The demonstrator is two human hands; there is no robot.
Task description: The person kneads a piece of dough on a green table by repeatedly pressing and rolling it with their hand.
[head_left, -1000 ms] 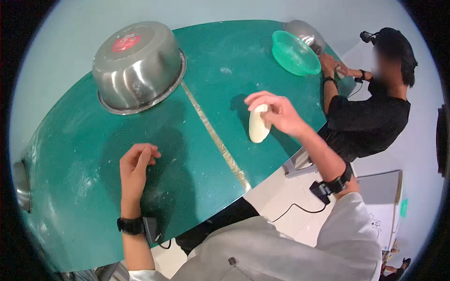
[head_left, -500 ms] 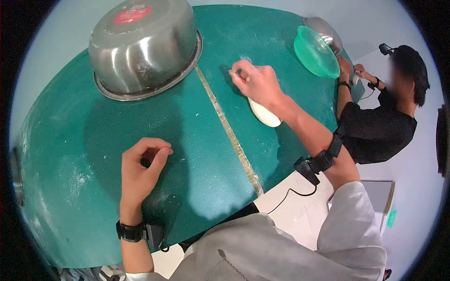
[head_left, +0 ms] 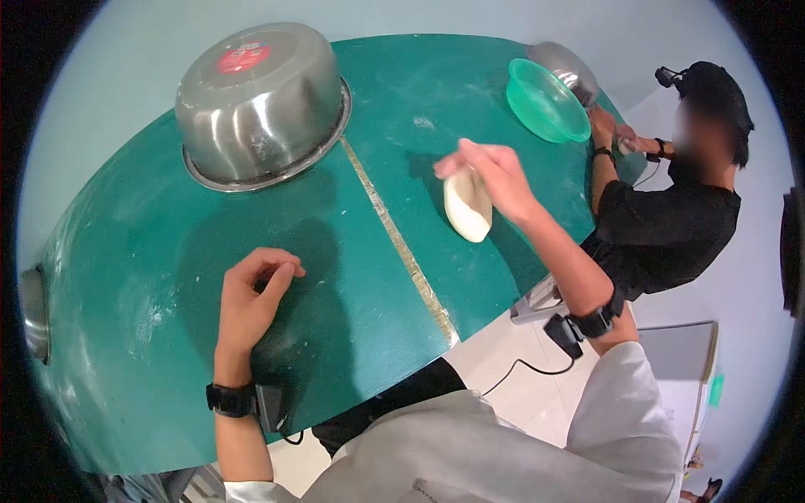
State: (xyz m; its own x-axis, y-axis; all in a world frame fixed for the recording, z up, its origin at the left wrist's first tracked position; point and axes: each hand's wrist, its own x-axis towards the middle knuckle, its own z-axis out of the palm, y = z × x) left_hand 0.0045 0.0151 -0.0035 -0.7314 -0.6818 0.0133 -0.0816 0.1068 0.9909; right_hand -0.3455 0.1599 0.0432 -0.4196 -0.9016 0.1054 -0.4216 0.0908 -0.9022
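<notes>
A pale, smooth, elongated piece of dough (head_left: pixel 467 210) lies on the green table (head_left: pixel 402 310), right of the tape-like strip (head_left: pixel 394 226). My right hand (head_left: pixel 490 172) is over the dough's far end, covering part of it. Its fingers are stretched out and somewhat blurred, with the palm turned down. On the left half of the table, my left hand (head_left: pixel 256 298) rests with its fingers curled in and the thumb against them. No object shows in it, and the dough is well away to its right.
A large upturned steel bowl (head_left: pixel 260 109) stands at the far left. Toward the far right are a green plastic basin (head_left: pixel 547 105) and another steel bowl (head_left: pixel 566 71). A person in black (head_left: pixel 671 218) works at the right edge. White flour dusts the table.
My right hand has gone from curled fingers to stretched ones and lifted somewhat, uncovering more of the dough. My left hand keeps its curled shape. The view has shifted slightly.
</notes>
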